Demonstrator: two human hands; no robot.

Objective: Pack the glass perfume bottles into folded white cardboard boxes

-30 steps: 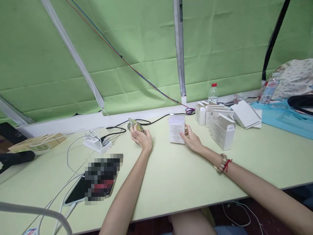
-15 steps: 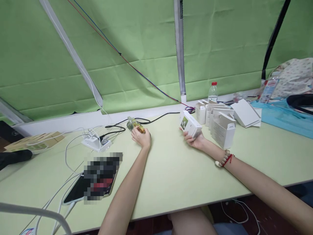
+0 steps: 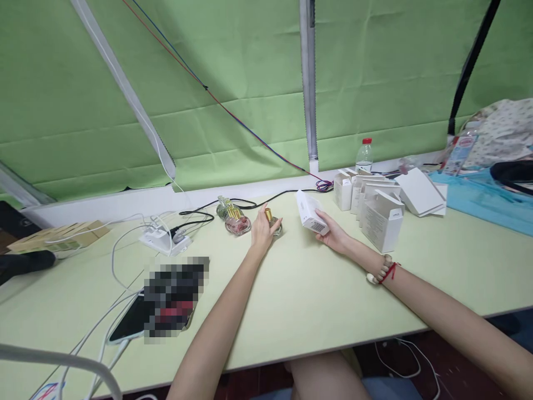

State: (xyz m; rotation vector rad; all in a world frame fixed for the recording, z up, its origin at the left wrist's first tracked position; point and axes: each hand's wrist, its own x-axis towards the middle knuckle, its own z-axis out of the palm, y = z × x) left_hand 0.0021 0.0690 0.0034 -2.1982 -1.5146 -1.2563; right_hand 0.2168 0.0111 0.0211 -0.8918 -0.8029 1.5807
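My left hand (image 3: 261,233) is closed around a small glass perfume bottle (image 3: 275,224) with a gold cap, just above or on the table; the fingers partly cover it. Left of that hand stand several similar glass bottles (image 3: 237,225) with gold tops, one of them pinkish, close together. My right hand (image 3: 333,233) grips a small white box (image 3: 310,213), tilted, with a barcode on the face toward me. Further right, several open white boxes (image 3: 381,225) stand upright in a row with their flaps raised.
White flat cartons (image 3: 420,191) lie behind the boxes, near a red-capped water bottle (image 3: 365,155). At left are a power strip (image 3: 160,240) with cables, phones (image 3: 129,322) and brown boxes (image 3: 62,236). A blue bag (image 3: 491,205) lies at far right.
My left hand has moved right from the bottle group, bringing one perfume bottle with it. My right hand has lifted and turned the white box, then brought it back slightly left.
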